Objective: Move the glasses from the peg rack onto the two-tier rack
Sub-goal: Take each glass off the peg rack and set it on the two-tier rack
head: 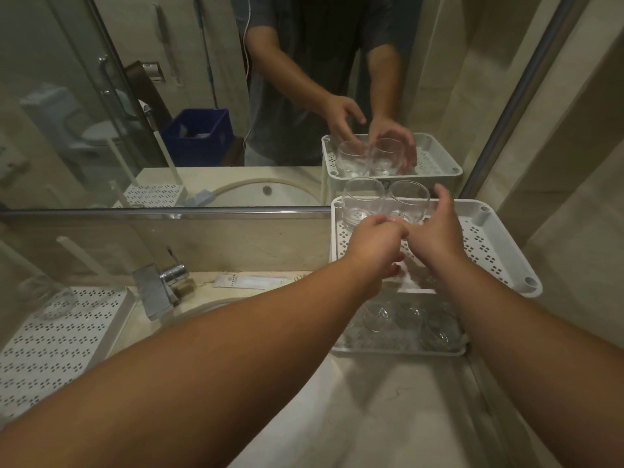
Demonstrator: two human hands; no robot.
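Forearms, two, bare, reach over the pale stone counter [364,413] to the white perforated plastic two-tier rack [499,251]. Left hand [374,244]: fingers curled; whether they pinch anything cannot be told. Right hand [439,228]: fingers relaxed, spread beside the right clear round glass tumbler [408,201]. Upper tier: two such tumblers, side by side at the back left; the left one [361,201] stands free. Lower tier: several clear glasses [398,319], count unclear. White perforated peg rack [60,336], far left: one blurred glass [47,298].

Two glasses [385,202] at the back of the two-tier rack's top tier [489,244], more glasses [408,320] on the tier beneath, peg rack [57,336] far left
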